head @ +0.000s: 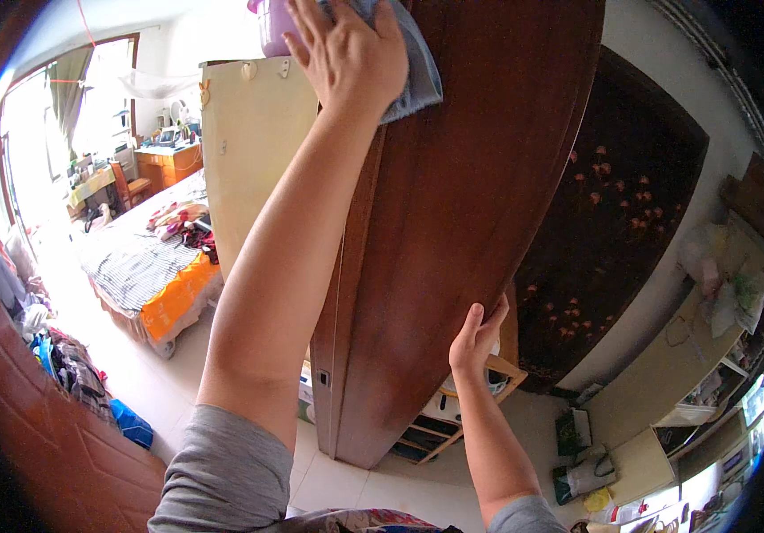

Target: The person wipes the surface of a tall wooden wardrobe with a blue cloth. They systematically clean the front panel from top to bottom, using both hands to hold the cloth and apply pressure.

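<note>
High up, my left hand is spread flat over a blue-grey cloth, pressing it against a dark brown wooden door jamb. The cloth's lower corner hangs past the heel of the hand, and its upper part runs out of view. Lower down, my right hand grips the right edge of the same jamb. Its thumb lies towards the near face, while the other fingers are partly hidden behind the edge. A metal strike plate is set low in the jamb's left side.
A reddish-brown door stands at left. Beyond are a bed, a cream cabinet with a purple bucket on top, and a blue bag. A wooden rack and a dark flowered panel are at right.
</note>
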Motion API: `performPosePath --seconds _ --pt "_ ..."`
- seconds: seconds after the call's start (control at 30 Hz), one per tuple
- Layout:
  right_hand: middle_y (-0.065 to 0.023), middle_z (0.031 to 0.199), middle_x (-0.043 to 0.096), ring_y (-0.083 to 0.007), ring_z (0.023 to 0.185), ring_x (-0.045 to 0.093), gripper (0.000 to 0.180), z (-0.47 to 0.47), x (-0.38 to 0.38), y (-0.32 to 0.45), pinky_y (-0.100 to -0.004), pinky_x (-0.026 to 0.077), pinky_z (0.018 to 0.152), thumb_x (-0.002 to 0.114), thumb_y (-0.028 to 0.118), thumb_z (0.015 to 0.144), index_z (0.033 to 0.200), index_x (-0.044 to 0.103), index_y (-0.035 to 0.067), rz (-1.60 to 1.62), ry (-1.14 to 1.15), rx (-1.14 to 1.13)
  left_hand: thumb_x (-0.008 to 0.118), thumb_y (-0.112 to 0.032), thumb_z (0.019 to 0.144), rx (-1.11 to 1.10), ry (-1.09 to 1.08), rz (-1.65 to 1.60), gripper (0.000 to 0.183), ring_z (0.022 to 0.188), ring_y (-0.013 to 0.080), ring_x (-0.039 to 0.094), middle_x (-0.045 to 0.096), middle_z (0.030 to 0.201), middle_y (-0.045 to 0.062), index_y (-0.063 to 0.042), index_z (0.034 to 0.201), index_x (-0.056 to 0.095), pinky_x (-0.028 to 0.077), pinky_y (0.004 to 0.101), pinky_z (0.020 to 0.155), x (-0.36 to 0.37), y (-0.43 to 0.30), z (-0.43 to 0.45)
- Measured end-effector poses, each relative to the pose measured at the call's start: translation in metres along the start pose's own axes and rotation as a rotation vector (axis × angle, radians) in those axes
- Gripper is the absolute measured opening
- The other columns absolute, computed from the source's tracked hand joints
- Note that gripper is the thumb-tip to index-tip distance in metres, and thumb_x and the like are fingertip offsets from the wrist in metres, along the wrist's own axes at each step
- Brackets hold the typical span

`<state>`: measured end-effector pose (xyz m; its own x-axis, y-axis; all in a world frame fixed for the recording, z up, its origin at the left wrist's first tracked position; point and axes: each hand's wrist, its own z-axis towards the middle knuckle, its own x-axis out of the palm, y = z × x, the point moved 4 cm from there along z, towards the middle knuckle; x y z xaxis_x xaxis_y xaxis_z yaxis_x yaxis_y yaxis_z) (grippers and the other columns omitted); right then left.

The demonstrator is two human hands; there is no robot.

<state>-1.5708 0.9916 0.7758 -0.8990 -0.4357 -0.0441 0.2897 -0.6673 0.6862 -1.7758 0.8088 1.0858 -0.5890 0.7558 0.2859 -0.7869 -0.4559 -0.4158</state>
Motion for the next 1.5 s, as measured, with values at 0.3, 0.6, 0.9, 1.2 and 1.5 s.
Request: performPosePath --seconds 0.3,0.6,0.9,1.2,1.5 --pt "-0.0223 0.145 0.045 -0.0338 0.129 0.049 0.083 -0.002 0.002 0.002 -0.0451 0.040 0.107 0.041 0.063 0.102 0.151 0.025 -0.001 -0.037 -0.042 -0.029 0.052 -0.052 0.099 -0.006 0.380 -0.270 0.078 0.148 0.0447 0.029 0.023 0.163 0.027 -0.013 0.161 0.025 0.031 0.0478 0.119 -0.019 0.016 0.004" --pt "-0.0270 0.149 0.041 -0.0375 0.134 0.046 0.086 -0.002 0.006 0.004 -0.0481 0.040 0.109 0.040 0.064 0.102 0.153 0.021 -0.002 -0.035 -0.031 -0.012 0.047 -0.067 0.095 0.114 0.461 -0.285 0.073 0.151 0.0429 0.023 0.017 0.166 0.023 -0.030 0.158 0.038 0.030 0.0544 0.119 -0.026 0.055 -0.046" --pt "-0.0283 0.149 0.041 -0.0384 0.133 0.048 0.085 -0.002 0.006 0.003 -0.0482 0.042 0.108 0.039 0.065 0.102 0.154 0.022 0.000 -0.038 -0.031 -0.034 0.045 -0.064 0.098 0.093 0.552 -0.195 0.069 0.149 0.0438 0.027 0.016 0.166 0.024 -0.034 0.158 0.035 0.029 0.0520 0.119 -0.060 0.074 -0.114" --pt "-0.0241 0.144 0.045 -0.0354 0.127 0.050 0.082 -0.003 0.000 0.003 -0.0472 0.042 0.106 0.043 0.061 0.103 0.154 0.021 0.000 -0.058 -0.034 0.013 0.062 -0.043 0.094 0.053 0.654 -0.196 0.073 0.149 0.0475 0.026 0.012 0.166 0.025 -0.024 0.159 0.035 0.028 0.0541 0.119 -0.105 0.111 -0.222" --pt "-0.0233 0.144 0.046 -0.0367 0.126 0.052 0.081 0.002 0.003 0.003 -0.0485 0.043 0.105 0.046 0.060 0.102 0.154 0.023 0.002 -0.040 -0.055 -0.028 0.066 -0.037 0.091 -0.023 0.735 -0.213 0.074 0.149 0.0509 0.022 0.010 0.164 0.031 -0.015 0.156 0.038 0.025 0.0560 0.118 -0.151 0.157 -0.338"
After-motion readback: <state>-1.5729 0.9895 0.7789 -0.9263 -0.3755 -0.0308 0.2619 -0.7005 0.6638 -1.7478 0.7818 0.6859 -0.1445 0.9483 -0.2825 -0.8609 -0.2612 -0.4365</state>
